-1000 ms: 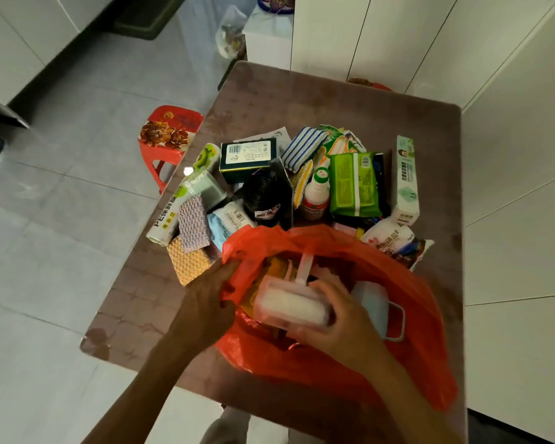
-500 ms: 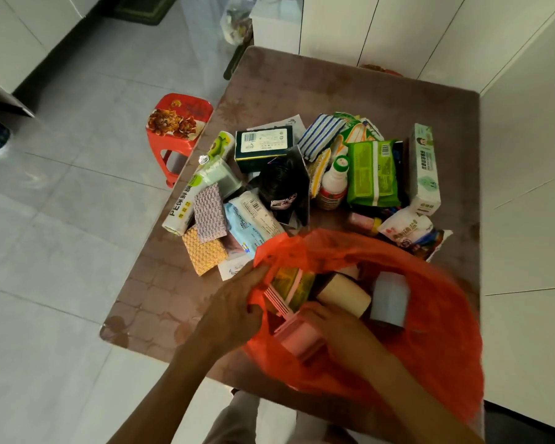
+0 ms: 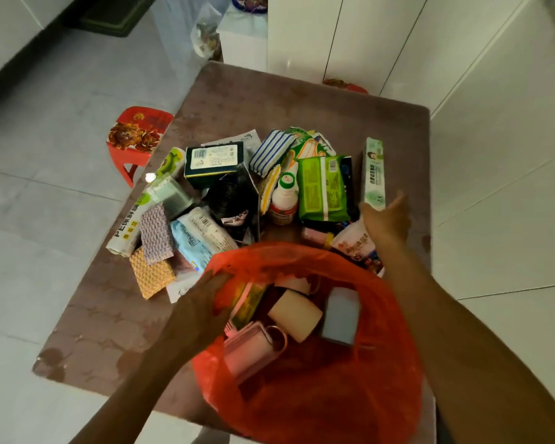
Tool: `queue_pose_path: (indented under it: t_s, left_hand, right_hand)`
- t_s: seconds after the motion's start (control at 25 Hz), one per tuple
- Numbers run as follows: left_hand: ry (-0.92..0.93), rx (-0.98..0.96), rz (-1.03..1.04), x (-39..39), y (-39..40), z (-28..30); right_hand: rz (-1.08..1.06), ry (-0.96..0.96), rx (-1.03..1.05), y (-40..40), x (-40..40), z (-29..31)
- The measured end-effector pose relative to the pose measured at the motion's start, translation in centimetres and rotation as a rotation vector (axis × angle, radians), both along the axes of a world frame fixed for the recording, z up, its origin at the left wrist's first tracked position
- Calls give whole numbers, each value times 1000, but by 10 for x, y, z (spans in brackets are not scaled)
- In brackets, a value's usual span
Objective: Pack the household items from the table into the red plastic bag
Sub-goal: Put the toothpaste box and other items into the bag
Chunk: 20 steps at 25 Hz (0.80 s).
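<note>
A head-worn view looks down on a brown bench (image 3: 301, 100). A red plastic bag (image 3: 317, 395) sits open at its near edge, already holding a few things: a pink case (image 3: 247, 350), a tan roll (image 3: 297, 317) and a pale blue block (image 3: 340, 317). Most items remain in a pile behind it, among them a green wipes pack (image 3: 322, 187), a small white bottle (image 3: 284, 200) and a dark box (image 3: 213, 161). The left hand (image 3: 199, 309) grips the bag's rim, fingers closed on the plastic. The right hand (image 3: 386, 219) reaches toward a tall green-and-white box (image 3: 374, 174), fingers spread and empty, just touching its near end.
</note>
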<state>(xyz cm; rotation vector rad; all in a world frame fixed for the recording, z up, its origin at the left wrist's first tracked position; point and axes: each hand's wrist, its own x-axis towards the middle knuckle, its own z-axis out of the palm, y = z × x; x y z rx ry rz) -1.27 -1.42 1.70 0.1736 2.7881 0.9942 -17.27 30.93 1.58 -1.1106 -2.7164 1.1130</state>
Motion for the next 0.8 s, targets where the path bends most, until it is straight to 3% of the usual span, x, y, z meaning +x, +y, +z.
queue_pose_path:
  t_s: [0.08, 0.2, 0.24, 0.36, 0.44, 0.56, 0.68, 0.76, 0.8]
  left_hand:
    - [-47, -10, 5, 5, 8, -5]
    - [-85, -34, 63, 8, 5, -7]
    - [-85, -22, 70, 10, 2, -9]
    - [-115, 4, 121, 9, -5, -10]
    - [-136, 14, 183, 7, -5, -9]
    - [-122, 68, 224, 3, -3, 0]
    - [-117, 243, 164, 3, -8, 13]
    - [-148, 330, 105, 11, -22, 17]
    - [-177, 346, 85, 15, -31, 18]
  right_hand:
    - [-23, -134, -85, 10, -24, -17]
    - [19, -118, -183, 13, -28, -16]
    - [19, -100, -307, 16, -17, -3]
    - [-44, -118, -971, 29, 54, 42]
    - [9, -85, -1189, 22, 118, 60]
    - [247, -169, -1003, -23, 188, 51]
    - [633, -364, -656, -47, 208, 18]
    - [861, -402, -300, -36, 215, -3]
    - [956, -430, -13, -27, 220, -9]
